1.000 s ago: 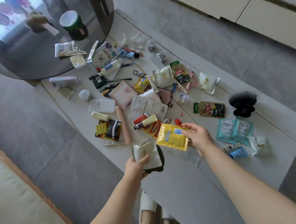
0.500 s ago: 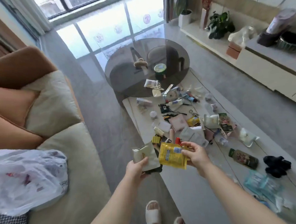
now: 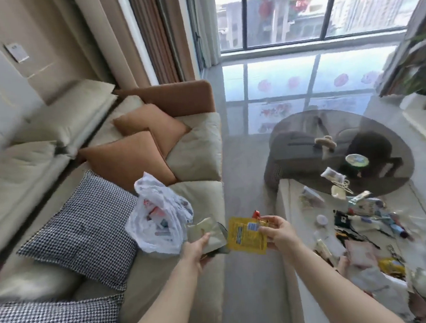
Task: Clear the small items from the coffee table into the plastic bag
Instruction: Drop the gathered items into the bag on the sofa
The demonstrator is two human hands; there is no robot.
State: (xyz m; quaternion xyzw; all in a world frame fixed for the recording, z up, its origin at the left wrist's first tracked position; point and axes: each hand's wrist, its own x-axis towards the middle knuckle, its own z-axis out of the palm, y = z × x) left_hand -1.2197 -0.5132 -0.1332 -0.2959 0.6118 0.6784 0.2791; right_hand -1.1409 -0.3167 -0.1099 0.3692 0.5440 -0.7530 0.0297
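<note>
My left hand (image 3: 196,248) grips a pale white packet (image 3: 206,233) with something dark under it. My right hand (image 3: 278,233) pinches a yellow sachet (image 3: 245,235) together with a small red item (image 3: 256,214). Both hands hover over the floor gap between sofa and coffee table. The white plastic bag (image 3: 158,214), crumpled and open with items inside, lies on the sofa seat just left of my left hand. The coffee table (image 3: 288,206) stretches along the right, littered with several small packets, tubes and boxes.
A beige sofa (image 3: 194,162) carries orange cushions (image 3: 127,159) and checkered pillows (image 3: 84,229). A round dark glass table (image 3: 340,138) with a cup (image 3: 356,161) overlaps the coffee table's far end. A large window lies ahead, with a plant at the right edge.
My view has swung left from the coffee table to the sofa. Both hands, still holding their packets, have moved off the table towards the plastic bag, which now lies close by.
</note>
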